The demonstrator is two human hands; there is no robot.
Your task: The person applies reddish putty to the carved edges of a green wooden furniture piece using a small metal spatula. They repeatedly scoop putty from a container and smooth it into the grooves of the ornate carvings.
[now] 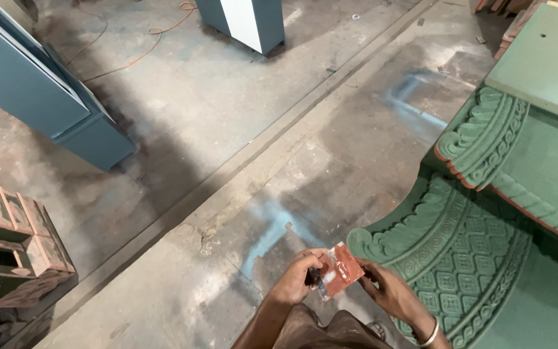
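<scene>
This is a workshop, likely for painting furniture or carved woodwork. The bare concrete floor is stained, with blue paint overspray near its middle. On the right stand carved panels coated green. Blue-grey cabinets stand far left, an orange cable trails beyond, and a painted wooden crate sits near left.

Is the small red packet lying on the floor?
No, both hands, left hand and right hand, hold the red packet above the floor.
</scene>
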